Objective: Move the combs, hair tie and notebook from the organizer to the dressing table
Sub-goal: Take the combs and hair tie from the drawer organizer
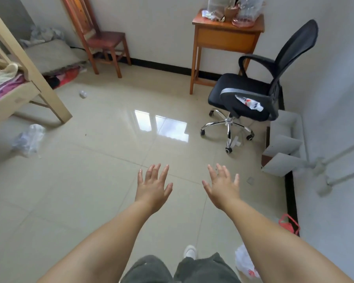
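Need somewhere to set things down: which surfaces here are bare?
The wooden chair seat is bare. The small wooden table top is crowded with bags and containers. The office chair seat holds a plastic bottle. Both hands are empty.

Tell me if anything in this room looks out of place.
Yes: litter. A crumpled clear plastic bag and a small plastic bottle lie on the floor by the bed frame, and another plastic bottle lies on the office chair seat.
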